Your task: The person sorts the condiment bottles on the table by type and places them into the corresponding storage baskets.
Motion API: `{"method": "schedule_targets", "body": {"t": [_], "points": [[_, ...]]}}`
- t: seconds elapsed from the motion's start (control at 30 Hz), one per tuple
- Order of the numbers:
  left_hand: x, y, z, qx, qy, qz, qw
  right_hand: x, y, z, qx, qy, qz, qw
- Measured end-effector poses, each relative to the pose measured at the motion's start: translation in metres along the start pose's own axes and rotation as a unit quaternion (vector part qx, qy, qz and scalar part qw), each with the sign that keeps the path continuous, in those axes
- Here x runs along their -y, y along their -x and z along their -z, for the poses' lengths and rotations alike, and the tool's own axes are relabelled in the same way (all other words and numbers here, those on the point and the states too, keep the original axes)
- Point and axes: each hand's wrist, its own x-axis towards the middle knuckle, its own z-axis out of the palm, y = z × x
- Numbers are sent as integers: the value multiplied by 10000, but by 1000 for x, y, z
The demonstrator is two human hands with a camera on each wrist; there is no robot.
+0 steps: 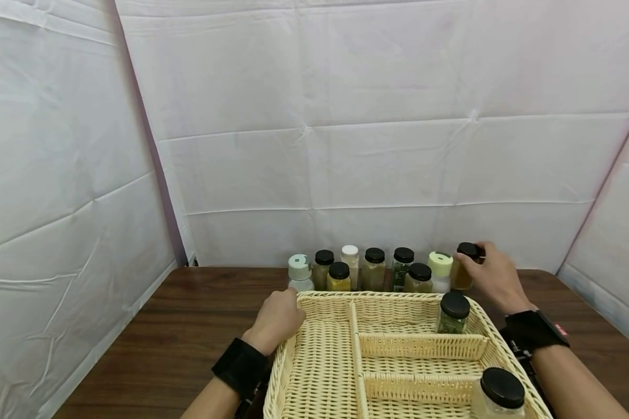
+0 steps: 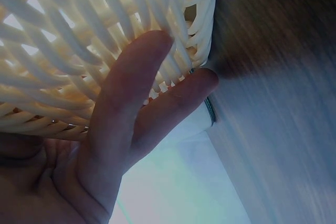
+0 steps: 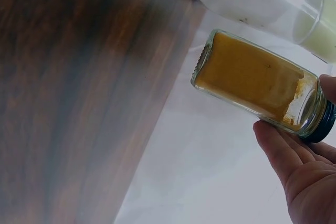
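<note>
My right hand [image 1: 497,280] holds a spice jar [image 3: 251,81] by its neck and black lid, behind the basket's far right corner. Orange-brown powder fills most of the square glass. In the right wrist view its base appears clear of the wood. My left hand [image 1: 275,321] grips the far left corner of a pale wicker basket [image 1: 353,326], with thumb and finger against the weave in the left wrist view. Inside the basket, a black-lidded jar of green herbs [image 1: 453,314] stands in the far compartment, and another black-lidded jar [image 1: 500,396] is at the near right.
Several more spice jars line up behind the basket, among them a pale-green-lidded one [image 1: 440,270], a yellow one [image 1: 339,278] and a white-capped one [image 1: 349,265]. A brown wooden table [image 1: 152,343] lies underneath. White sheeting [image 1: 388,163] hangs behind and at both sides.
</note>
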Motion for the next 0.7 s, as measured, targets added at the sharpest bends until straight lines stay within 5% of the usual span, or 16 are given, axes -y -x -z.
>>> {"method": "schedule_targets", "body": {"t": [0.7], "points": [[2,1,0,10,71,-63,10000,17,2,20,-233,1,78,9997]]}}
